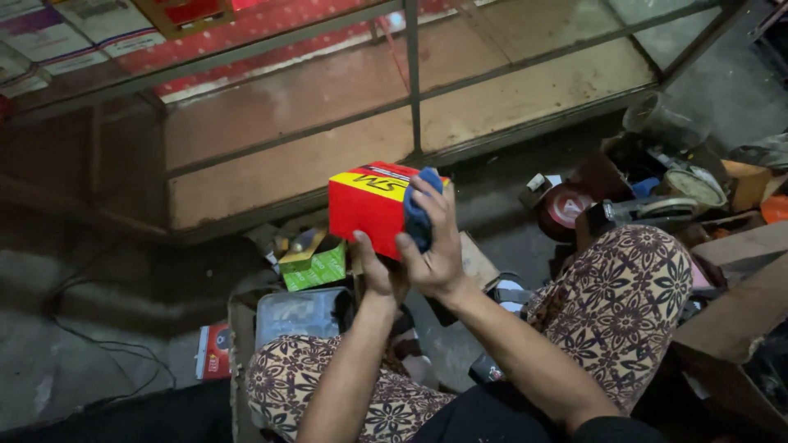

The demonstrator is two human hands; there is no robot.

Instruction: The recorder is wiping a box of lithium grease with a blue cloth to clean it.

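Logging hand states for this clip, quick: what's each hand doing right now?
Left hand: closed on the bottom of the red and yellow box, holding it up.
Right hand: pressing a blue cloth against the box's side.

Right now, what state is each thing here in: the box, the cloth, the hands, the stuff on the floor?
Red and yellow box: closed, held up off the floor.
Blue cloth: bunched, pressed against the box's side.
Left hand: gripping the box from below.
Right hand: fingers closed on the cloth.
Green carton: flaps open, on the floor.
Clear plastic container: lid on.
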